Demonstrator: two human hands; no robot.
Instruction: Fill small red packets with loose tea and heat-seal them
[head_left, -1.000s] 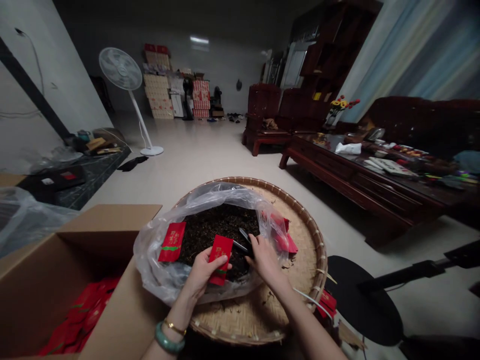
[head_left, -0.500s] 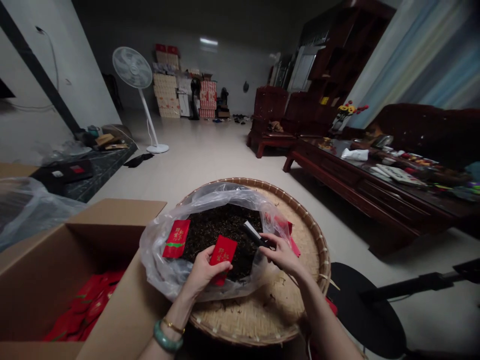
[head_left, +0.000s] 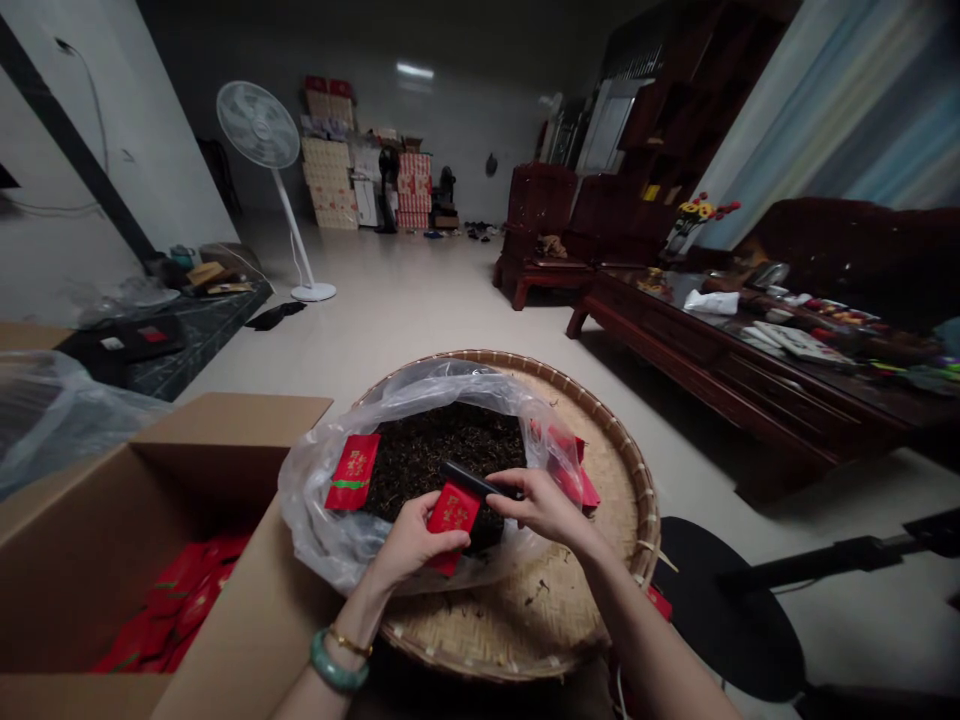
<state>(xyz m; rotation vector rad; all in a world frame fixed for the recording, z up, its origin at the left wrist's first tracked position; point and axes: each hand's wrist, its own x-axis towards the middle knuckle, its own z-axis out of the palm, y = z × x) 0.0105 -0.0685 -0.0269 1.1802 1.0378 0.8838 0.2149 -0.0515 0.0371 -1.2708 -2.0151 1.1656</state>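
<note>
My left hand (head_left: 420,535) grips a red tea packet (head_left: 455,510) with gold lettering by its side and lower part. My right hand (head_left: 534,500) is closed on a slim black bag sealer (head_left: 471,476), which lies across the packet's top edge. Both are above dark loose tea leaves (head_left: 420,440) in an open clear plastic bag (head_left: 319,550). Another red packet with a green band (head_left: 352,472) rests on the left of the bag. The bag sits in a round woven bamboo tray (head_left: 517,640). More red packets (head_left: 586,485) lie at the tray's right, partly behind the plastic.
An open cardboard box (head_left: 232,420) with many red packets (head_left: 176,600) stands at the left. A black round stand base (head_left: 731,610) is right of the tray. Farther off are a white standing fan (head_left: 259,125), a dark wooden table (head_left: 675,340) and stacked boxes (head_left: 330,180).
The black bag sealer has moved left and turned, from beside the packet to across its top edge. My left hand has shifted slightly right with the packet.
</note>
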